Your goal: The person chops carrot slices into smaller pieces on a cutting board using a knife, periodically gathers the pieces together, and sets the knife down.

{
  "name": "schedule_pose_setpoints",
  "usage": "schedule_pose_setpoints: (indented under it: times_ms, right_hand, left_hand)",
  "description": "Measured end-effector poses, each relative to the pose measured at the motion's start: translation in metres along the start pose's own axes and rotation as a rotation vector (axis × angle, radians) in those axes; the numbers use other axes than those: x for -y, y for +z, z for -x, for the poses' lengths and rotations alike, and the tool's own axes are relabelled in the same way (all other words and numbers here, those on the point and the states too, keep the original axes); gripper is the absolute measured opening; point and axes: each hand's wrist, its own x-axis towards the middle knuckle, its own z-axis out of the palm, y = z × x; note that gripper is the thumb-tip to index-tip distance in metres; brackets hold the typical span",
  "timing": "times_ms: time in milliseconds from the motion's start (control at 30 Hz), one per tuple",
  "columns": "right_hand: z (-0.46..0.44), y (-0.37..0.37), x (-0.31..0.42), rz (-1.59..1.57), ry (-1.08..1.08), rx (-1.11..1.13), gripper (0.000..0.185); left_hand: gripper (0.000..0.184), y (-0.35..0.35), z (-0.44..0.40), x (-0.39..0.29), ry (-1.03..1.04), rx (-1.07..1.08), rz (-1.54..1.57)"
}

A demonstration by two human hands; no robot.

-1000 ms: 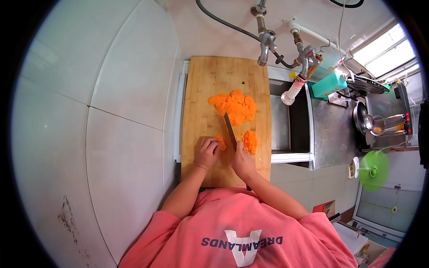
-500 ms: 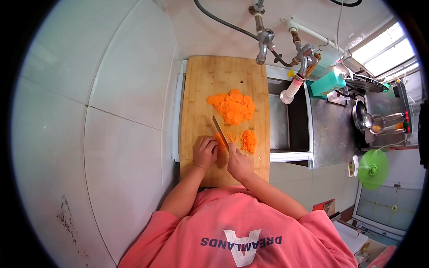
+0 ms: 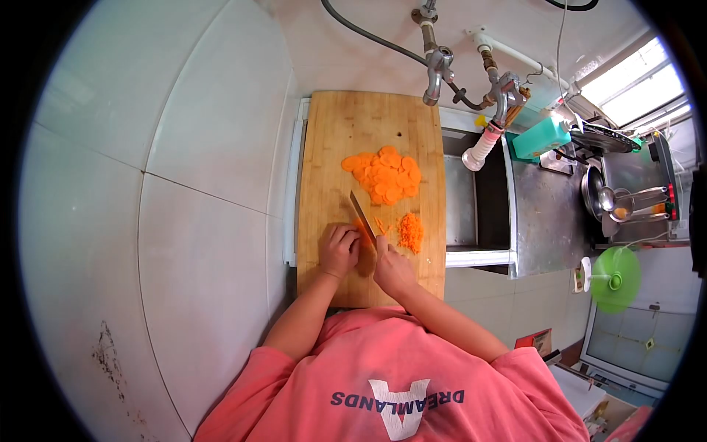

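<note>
Left of the cutting board's (image 3: 368, 118) centre, toward its near edge, lay a carrot piece (image 3: 359, 227), partly hidden by the left hand (image 3: 339, 250), whose bent fingers held it down. Just to its right slanted a knife (image 3: 364, 214), tip toward the far left corner, its handle grasped in the clenched fingers of the right hand (image 3: 395, 271). Carrot strips (image 3: 380, 225) lay just beside the blade, and a heap of shredded carrot (image 3: 409, 232) sat near the right edge. A pile of round carrot slices (image 3: 384, 177) spread closer to the far edge. Past the right edge was a sink (image 3: 460, 199), with 2 taps (image 3: 440, 70) above.
</note>
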Motion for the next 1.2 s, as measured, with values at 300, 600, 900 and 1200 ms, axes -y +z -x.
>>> schedule_pose_setpoints:
  times_ms: [300, 600, 900, 1200]
  right_hand:
    - [-0.009, 0.014, -0.009, 0.083, -0.086, -0.062, 0.034]
    - [-0.01, 0.019, -0.012, 0.086, -0.12, -0.125, 0.045]
    - [-0.002, 0.004, -0.011, -0.018, 0.03, -0.061, 0.039]
    - [0.001, -0.004, -0.029, 0.001, 0.083, -0.164, 0.04]
  left_hand:
    - [0.013, -0.003, -0.001, 0.0, -0.011, 0.015, -0.015]
    - [0.012, -0.002, -0.001, -0.001, -0.016, 0.009, 0.001]
    - [0.011, -0.001, -0.002, -0.005, -0.021, -0.028, 0.01]
    - [0.015, -0.005, -0.006, -0.005, -0.041, -0.022, 0.022]
